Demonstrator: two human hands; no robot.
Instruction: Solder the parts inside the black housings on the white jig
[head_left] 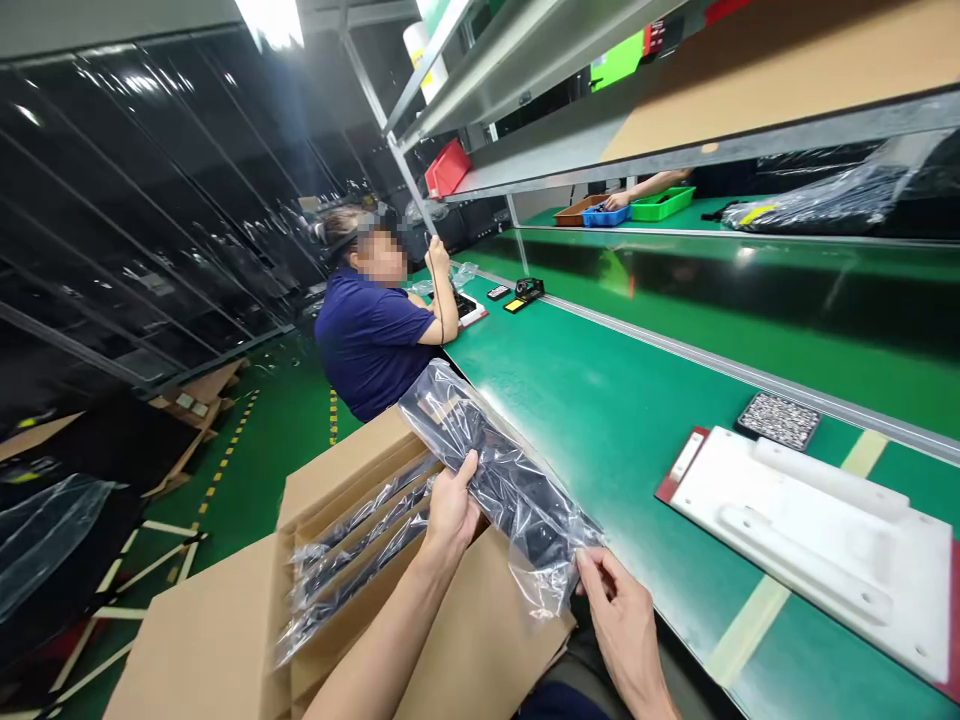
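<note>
A long black part in a clear plastic bag (517,490) is held between my two hands, slanting over the box and the bench edge. My left hand (452,508) grips the bag near its middle, thumb on top. At the near end, my right hand (616,610) pinches the bag's edge between thumb and fingers. What the part inside is, I cannot make out through the glare. Below and left stands an open cardboard box (274,600), its dividers separating several similar bagged black parts (367,530).
On the green bench (570,370) lie a white fixture (817,550) with red ends and a tray of small speckled pieces (780,418). A co-worker (375,325) sits at the far left end. Shelves (540,160) overhang the bench. Another person's hand (619,200) reaches into bins behind.
</note>
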